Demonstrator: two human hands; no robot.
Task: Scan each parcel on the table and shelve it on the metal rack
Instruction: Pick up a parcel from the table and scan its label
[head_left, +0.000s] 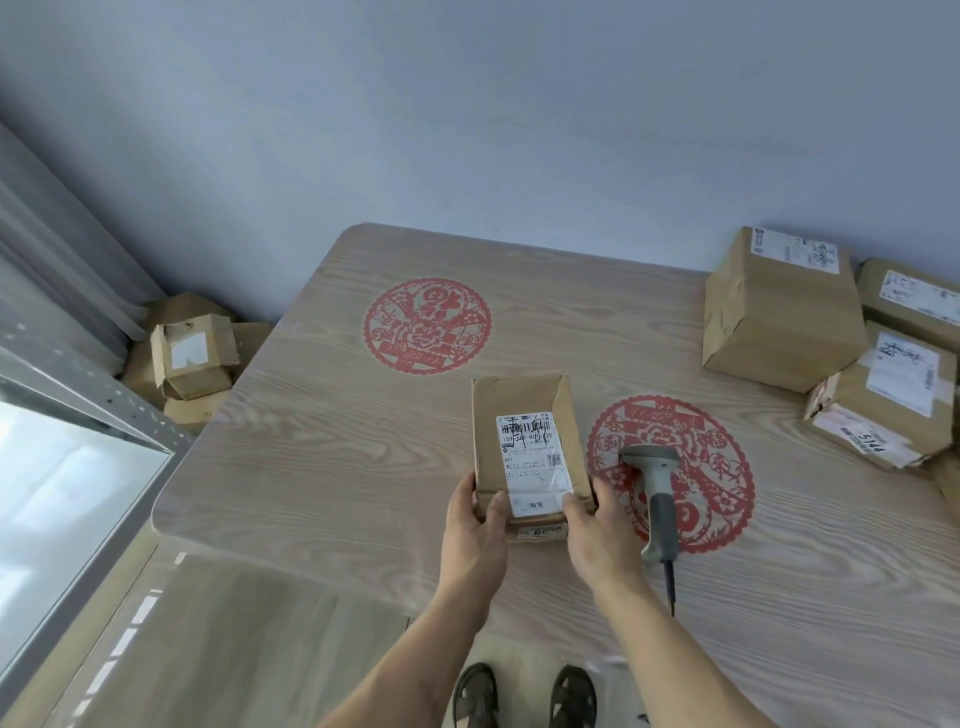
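Cardboard parcel (524, 447) gripped at its near end by both hands (477, 530), scanner (655, 493) lying just beside.

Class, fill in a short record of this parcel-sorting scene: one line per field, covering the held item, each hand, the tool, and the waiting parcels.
Held item: small parcel, label up, on the table
Left hand: grips the parcel's near-left corner
Right hand: grips the parcel's near-right corner
Scanner: lying on the table right of the parcel, untouched
Waiting parcels: stacked at the table's far-right corner
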